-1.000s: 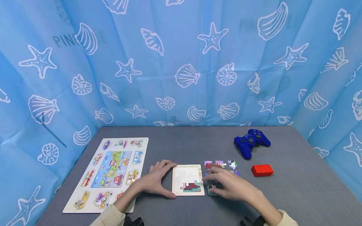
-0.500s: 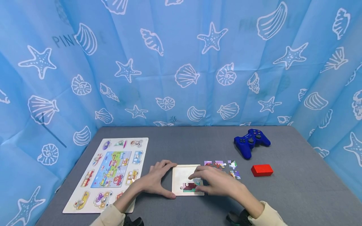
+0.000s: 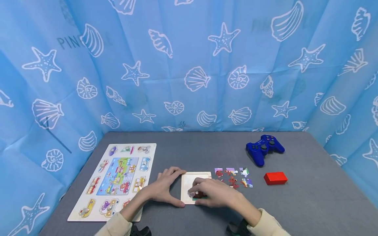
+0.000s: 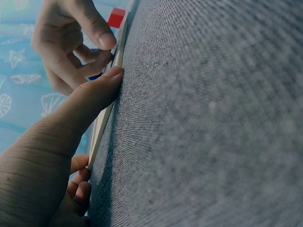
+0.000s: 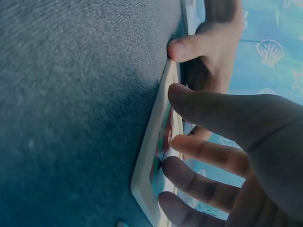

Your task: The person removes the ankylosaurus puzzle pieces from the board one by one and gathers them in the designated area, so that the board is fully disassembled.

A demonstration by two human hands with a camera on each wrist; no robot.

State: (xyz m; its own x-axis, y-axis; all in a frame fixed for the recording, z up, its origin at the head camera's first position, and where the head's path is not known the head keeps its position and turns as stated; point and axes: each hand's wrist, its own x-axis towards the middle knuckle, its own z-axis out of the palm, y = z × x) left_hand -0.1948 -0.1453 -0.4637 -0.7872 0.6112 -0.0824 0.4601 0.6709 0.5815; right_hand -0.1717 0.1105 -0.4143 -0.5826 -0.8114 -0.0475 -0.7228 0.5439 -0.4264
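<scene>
A small square wooden puzzle tray [image 3: 185, 180] lies flat on the table with a dark-red and teal jigsaw piece [image 3: 199, 195] in its front part. My left hand [image 3: 165, 187] grips the tray's left side, thumb at the front corner and fingers at the back one. Over the tray's front right is my right hand [image 3: 215, 194], fingers spread and touching the pieces. The right wrist view has the teal and red jigsaw pieces [image 5: 166, 128] under its fingertips; no lifted piece is clearly visible. Part of the tray is hidden by this hand.
Several loose jigsaw pieces [image 3: 232, 182] lie in rows right of the tray. Farther right are a red block [image 3: 275, 178] and a blue game controller [image 3: 264, 149]. A larger knobbed puzzle board [image 3: 118, 177] lies at left. A blue curtain [image 3: 189, 95] hangs behind the grey table [image 3: 183, 149].
My right hand has moved left from beside the tray to over its front part, uncovering loose pieces on the table. My left hand stays on the tray's left side.
</scene>
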